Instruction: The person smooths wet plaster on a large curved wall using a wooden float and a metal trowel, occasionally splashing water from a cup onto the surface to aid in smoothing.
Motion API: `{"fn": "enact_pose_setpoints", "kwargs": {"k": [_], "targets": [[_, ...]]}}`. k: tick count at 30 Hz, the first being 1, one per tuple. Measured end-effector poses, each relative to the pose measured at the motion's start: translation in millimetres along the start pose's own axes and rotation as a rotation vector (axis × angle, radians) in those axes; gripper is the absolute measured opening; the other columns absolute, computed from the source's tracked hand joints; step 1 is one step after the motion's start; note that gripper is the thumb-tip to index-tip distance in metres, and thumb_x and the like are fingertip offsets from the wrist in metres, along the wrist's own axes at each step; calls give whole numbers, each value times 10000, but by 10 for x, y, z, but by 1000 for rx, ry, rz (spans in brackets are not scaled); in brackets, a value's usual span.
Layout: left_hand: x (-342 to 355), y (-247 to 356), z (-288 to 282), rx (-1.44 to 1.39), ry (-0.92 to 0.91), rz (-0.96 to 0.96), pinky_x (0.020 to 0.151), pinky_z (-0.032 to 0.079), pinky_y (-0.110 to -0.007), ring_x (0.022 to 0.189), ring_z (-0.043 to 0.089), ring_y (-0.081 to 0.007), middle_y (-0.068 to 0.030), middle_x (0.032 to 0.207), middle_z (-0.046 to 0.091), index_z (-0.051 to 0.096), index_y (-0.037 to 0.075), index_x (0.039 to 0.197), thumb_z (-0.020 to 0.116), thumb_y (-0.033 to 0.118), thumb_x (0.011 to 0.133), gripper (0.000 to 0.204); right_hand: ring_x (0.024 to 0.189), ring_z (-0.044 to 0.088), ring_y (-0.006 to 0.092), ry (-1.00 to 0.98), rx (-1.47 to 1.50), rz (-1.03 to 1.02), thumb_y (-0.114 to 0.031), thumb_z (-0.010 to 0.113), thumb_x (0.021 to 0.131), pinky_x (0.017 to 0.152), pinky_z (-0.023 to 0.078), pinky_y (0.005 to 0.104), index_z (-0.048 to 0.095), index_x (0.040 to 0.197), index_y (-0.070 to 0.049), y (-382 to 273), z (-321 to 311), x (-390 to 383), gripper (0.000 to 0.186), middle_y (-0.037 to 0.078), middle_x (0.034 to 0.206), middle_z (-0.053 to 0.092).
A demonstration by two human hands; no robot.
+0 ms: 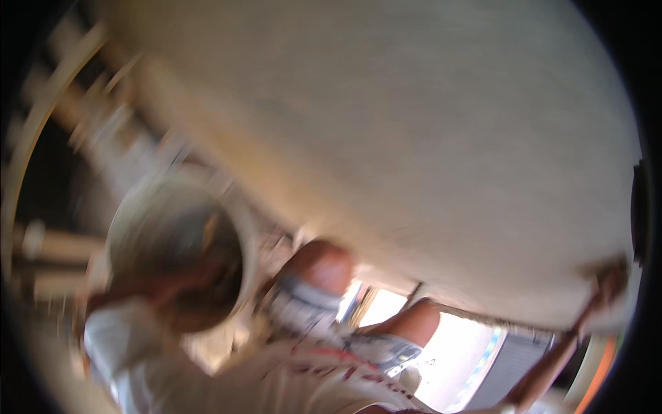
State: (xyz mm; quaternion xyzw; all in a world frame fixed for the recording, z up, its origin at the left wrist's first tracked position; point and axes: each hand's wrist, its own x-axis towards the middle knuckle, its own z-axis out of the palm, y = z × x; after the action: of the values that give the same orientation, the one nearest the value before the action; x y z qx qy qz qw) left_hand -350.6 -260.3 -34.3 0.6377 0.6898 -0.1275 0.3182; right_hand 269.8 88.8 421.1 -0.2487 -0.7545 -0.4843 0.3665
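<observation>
Much of the picture is smeared by motion. My left arm goes down into a round, pale-rimmed bucket (247, 241). Inside it my left hand (210, 270) is dark and blurred, so its fingers do not show. A tan streak (209, 231) appears by that hand, too blurred to name. At the far right my right arm is stretched out, and my right hand (607, 288) is closed around a brown, block-like thing (616, 265) against the grey wall (427, 138). Blur hides that thing's exact kind.
The smooth grey wall fills the upper and right part. My bare knees (321, 265) lie between bucket and wall. Blurred boards (62, 245) and clutter stand at the left. Bright light comes through an opening (441, 352) below, beside a grey slatted panel (510, 366).
</observation>
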Motion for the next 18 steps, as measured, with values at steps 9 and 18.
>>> {"fn": "enact_pose_setpoints", "kwargs": {"k": [9,18], "targets": [[568,274,-1281,-110,216,-16,661,543,-346,801,676,-201,-80,895,695,668,31,985,654,140,877,154,1056,621,405,505,-331,725,-341,655,903,927,481,451,559,1247,32,1470,-506,594,517,264,1145,637],[-131,159,-1381,-576,413,-79,569,525,-321,725,665,-184,-72,832,680,650,33,945,647,119,879,108,1027,582,389,259,21,428,-183,747,840,906,470,462,585,1226,-15,-102,157,378,451,197,1044,615]]}}
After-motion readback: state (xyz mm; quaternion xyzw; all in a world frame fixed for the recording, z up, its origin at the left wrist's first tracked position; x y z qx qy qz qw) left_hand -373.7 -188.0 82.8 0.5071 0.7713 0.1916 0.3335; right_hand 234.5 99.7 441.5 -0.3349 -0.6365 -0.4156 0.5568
